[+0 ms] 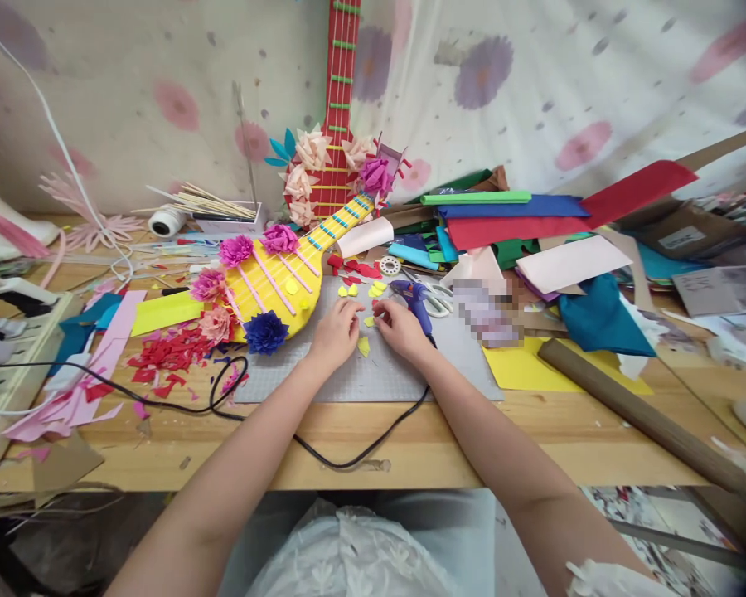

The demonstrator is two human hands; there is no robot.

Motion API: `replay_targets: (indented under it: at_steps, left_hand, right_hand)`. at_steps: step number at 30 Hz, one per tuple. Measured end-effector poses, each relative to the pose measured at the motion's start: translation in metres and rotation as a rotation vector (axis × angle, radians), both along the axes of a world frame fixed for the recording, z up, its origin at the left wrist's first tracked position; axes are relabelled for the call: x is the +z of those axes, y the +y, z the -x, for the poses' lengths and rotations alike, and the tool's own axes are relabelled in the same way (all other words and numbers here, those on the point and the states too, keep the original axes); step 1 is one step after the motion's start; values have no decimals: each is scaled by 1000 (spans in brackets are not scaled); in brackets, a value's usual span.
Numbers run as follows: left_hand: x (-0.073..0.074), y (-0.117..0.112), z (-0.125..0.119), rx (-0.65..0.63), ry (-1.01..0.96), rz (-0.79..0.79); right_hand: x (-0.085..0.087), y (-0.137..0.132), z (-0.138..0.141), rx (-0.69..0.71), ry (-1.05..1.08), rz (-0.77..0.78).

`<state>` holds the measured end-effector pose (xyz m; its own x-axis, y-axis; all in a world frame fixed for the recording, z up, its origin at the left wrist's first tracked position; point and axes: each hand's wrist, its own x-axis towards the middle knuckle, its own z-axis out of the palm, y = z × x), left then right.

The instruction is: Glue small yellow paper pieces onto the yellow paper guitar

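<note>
My left hand (pixel 337 333) hovers over the grey cutting mat (pixel 466 365), its fingers curled together; what they hold, if anything, is too small to make out. Facing it, my right hand (pixel 402 329) has its thumb and fingers pinched, with the contents hidden. A small yellow paper piece (pixel 369 322) shows between the hands, and a yellow-green petal (pixel 364 346) lies just below. Several more yellow petals (pixel 376 289) are scattered beyond the fingertips. Touching or close to my right hand is a blue-purple glue gun (pixel 414 300). Left of my left hand rests a yellow paper lute (pixel 279 286) with paper flowers.
A red paper instrument (pixel 336 157) leans at the back. Scissors (pixel 438 300) lie right of the glue gun. A black cord (pixel 360 460) loops along the front. Red paper scraps (pixel 171 352), a power strip (pixel 25 373), coloured sheets (pixel 515 228) and a brown roll (pixel 640 410) surround the mat.
</note>
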<state>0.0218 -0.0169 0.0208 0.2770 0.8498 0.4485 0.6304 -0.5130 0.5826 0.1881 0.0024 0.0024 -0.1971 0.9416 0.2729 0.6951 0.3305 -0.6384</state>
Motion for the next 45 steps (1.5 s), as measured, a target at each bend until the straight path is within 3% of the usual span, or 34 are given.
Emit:
replay_targets:
  at_steps: [4,13,21,25,31,34,39,45]
  left_hand:
    - [-14,0,7,113,0,-26]
    - [-30,1,17,115,71,30]
    - [-39,5,17,183,-88,64]
    - [-36,3,17,166,-210,96]
    - [-33,0,3,40,-628,284]
    - [-33,0,-7,0,-833,432]
    - [-27,-1,-11,76,-958,514]
    - [-24,0,-7,129,-922,494]
  right_hand:
    - [-5,-5,2,18,-79,-95]
    - [4,-12,27,249,-80,-30]
    - [-5,-12,35,276,-40,-55]
    - [-4,-11,35,231,134,19]
    - [-3,1,36,99,839,251]
    - [-2,2,37,55,1048,342]
    - [-2,-2,38,53,1137,420]
    - [-4,1,30,43,1003,375]
